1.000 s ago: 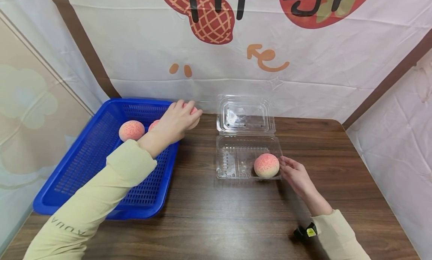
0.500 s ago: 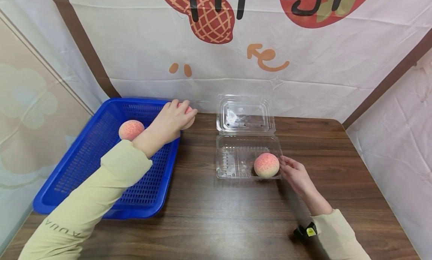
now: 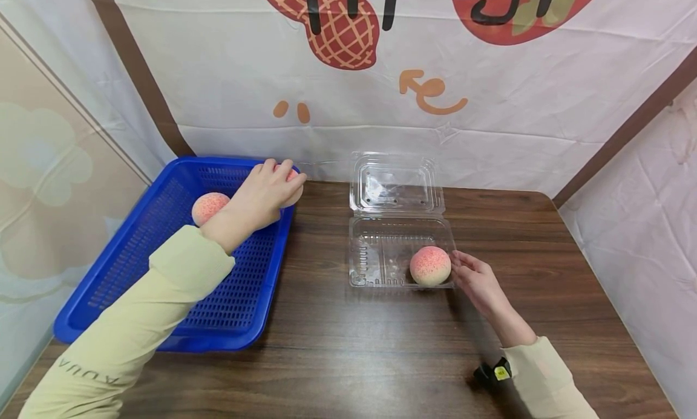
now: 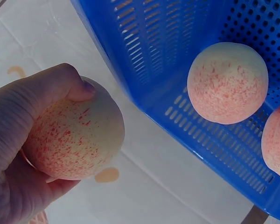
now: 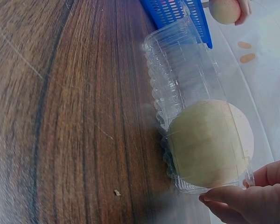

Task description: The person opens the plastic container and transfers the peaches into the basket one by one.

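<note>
My left hand point(image 3: 264, 192) grips a pink and cream peach point(image 3: 292, 192) over the right rear corner of the blue basket point(image 3: 274, 268). In the left wrist view, thumb and fingers curl round that peach point(image 4: 79, 135), outside the basket wall; two more peaches, one of them whole in view point(image 4: 227, 83), lie inside. Another peach point(image 3: 430, 266) sits in the right part of the clear plastic box point(image 3: 376, 284), whose lid stands open behind it. My right hand point(image 3: 481, 286) pinches the box's right edge, as the right wrist view shows with thumb and fingers point(image 5: 252, 198) at its rim.
The basket stands on the left of the brown wooden table point(image 3: 348, 352). A printed white cloth point(image 3: 218, 74) hangs behind the table, with more cloth at both sides. A black strap with a yellow label point(image 3: 501, 372) is at my right wrist.
My left hand, with the peach in its grip, has moved left from beside the basket to over its rear corner. My right hand and the box have stayed in place.
</note>
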### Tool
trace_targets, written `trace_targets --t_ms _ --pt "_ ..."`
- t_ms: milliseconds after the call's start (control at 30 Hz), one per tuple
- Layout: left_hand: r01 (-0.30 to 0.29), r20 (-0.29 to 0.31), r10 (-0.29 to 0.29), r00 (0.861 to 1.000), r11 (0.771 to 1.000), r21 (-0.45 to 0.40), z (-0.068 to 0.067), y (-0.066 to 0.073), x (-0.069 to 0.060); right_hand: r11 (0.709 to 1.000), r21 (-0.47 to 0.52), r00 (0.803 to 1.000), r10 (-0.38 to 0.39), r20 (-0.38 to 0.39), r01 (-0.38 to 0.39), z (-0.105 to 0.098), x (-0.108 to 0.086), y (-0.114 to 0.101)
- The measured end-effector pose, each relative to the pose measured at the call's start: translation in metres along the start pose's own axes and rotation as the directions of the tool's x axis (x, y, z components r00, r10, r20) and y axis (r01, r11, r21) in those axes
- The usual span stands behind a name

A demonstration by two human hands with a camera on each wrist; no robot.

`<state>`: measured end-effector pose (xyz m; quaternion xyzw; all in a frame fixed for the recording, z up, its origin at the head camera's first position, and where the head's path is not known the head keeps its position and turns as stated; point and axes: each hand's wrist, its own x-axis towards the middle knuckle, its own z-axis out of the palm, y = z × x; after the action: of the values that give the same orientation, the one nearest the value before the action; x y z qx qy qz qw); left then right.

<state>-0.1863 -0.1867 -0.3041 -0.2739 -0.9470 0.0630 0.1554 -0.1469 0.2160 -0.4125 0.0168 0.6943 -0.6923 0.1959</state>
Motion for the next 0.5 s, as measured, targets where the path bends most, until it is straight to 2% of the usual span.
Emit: trace_targets --t_ms 233,500 --pt "0.033 0.038 -0.032 0.999 0.999 -0.021 0.0003 -0.0042 -0.0036 1.000 0.000 1.000 -0.014 0.011 0.014 -0.0004 0.0000 -0.0004" --pt "0.046 0.061 -0.044 0.997 0.999 -0.023 0.0012 -0.0078 -0.0077 1.000 0.002 1.000 -0.013 0.004 0.013 -0.0011 0.0005 -0.0008"
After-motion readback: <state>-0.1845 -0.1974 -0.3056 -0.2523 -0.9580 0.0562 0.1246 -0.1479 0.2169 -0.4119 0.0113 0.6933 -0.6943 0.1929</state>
